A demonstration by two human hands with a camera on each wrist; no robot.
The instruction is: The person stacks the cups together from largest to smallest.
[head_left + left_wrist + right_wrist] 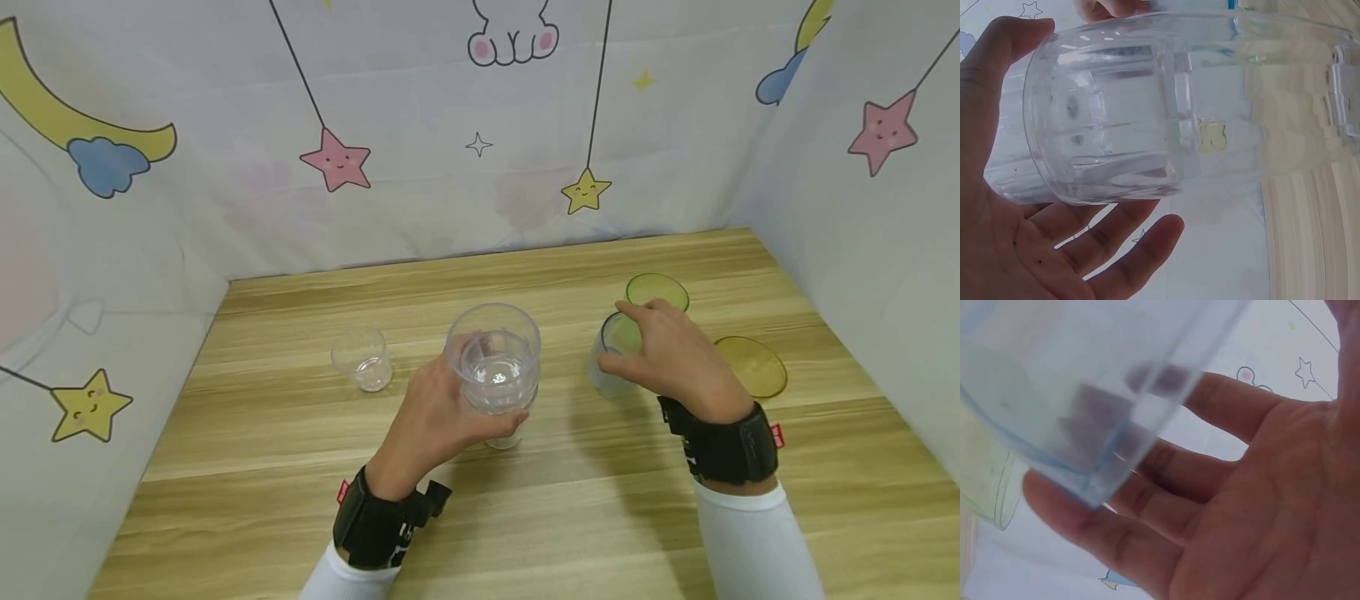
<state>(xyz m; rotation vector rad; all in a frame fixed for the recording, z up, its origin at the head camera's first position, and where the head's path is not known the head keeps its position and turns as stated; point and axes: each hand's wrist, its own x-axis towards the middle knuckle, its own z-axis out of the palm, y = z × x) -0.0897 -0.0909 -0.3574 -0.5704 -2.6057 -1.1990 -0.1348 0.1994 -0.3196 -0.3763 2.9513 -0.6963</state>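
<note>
My left hand (450,400) grips a stack of clear cups (1110,119), one nested in another, with the thumb on the near side. In the left wrist view the fingers (1129,250) lie along the far side of the stack. Over at the right, a blue-tinted clear cup (602,373) stands with its rim between the thumb and fingers of my right hand (667,358). Through the blurred wall of that blue cup (1054,394), the right wrist view shows some of the fingertips.
A single small clear cup (362,354) stands left of the stack. Behind the right hand is a green cup (657,292), and a yellow cup (752,367) is right of it. Printed cloth walls (420,217) border the wooden table (285,467) at back and sides.
</note>
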